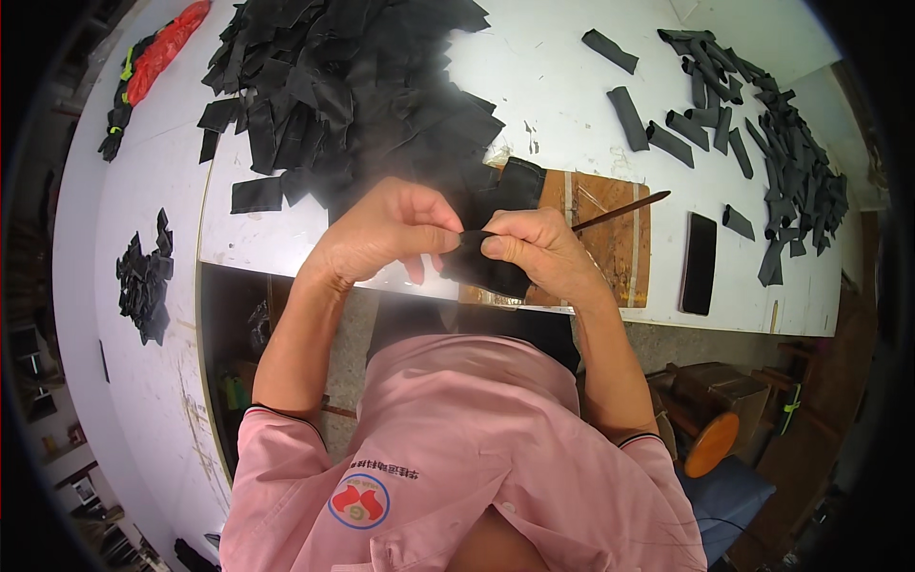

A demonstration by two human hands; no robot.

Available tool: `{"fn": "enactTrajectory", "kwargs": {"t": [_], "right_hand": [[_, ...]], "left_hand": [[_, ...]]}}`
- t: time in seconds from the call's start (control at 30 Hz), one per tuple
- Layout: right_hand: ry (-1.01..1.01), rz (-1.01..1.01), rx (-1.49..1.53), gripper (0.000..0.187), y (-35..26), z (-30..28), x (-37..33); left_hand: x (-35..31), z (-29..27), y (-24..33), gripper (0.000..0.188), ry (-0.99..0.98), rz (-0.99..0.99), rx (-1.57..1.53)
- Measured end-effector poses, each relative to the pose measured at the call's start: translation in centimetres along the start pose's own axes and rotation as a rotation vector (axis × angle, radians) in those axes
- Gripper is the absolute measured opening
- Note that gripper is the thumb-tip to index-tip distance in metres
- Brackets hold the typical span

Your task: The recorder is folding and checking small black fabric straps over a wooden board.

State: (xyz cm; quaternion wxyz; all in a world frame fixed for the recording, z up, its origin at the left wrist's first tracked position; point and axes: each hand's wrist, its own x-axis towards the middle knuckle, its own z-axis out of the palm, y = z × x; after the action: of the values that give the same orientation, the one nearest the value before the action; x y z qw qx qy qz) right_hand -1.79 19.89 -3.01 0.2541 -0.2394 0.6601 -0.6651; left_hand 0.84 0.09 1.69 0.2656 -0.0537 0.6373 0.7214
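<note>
A small black fabric piece (491, 272) is stretched between my two hands at the table's front edge. My left hand (386, 229) pinches its upper left corner between thumb and fingertips. Close beside it, my right hand (543, 250) grips the top of the same piece, thumb on the near face. Under the hands lies a worn brown board (615, 257) with tape strips across it. A dark pointed stick (624, 210) juts out past my right hand over the board; whether that hand touches it is hidden. Another black fabric piece (522, 178) lies at the board's far left corner.
A large heap of flat black fabric pieces (324, 86) covers the far left of the white table. Many black fabric tubes (796, 181) lie at the right, near a dark phone (699, 262). Farther left are a smaller black pile (145, 286) and a red bag (170, 48).
</note>
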Motion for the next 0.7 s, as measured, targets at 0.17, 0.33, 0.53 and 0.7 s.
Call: {"fn": "enactTrajectory", "kwargs": {"t": [0.17,0.33,0.53,0.7], "right_hand": [[-0.132,0.0,-0.059,0.019,0.0,0.2,-0.1],[-0.103,-0.077,-0.171,0.022,0.0,0.8,-0.4],[-0.087,0.083,-0.034,0.026,-0.4,0.2,-0.9],[-0.127,0.158,-0.039,0.03,-0.9,0.2,-1.0]], "left_hand": [[-0.4,-0.4,-0.4,0.012,-0.096,-0.122,-0.13],[-0.4,0.4,-1.8,0.007,-0.026,-0.117,-0.239],[-1.5,0.8,-1.7,0.017,0.028,-0.062,-0.271],[-2.1,1.0,-1.2,0.015,0.008,-0.057,-0.115]]}}
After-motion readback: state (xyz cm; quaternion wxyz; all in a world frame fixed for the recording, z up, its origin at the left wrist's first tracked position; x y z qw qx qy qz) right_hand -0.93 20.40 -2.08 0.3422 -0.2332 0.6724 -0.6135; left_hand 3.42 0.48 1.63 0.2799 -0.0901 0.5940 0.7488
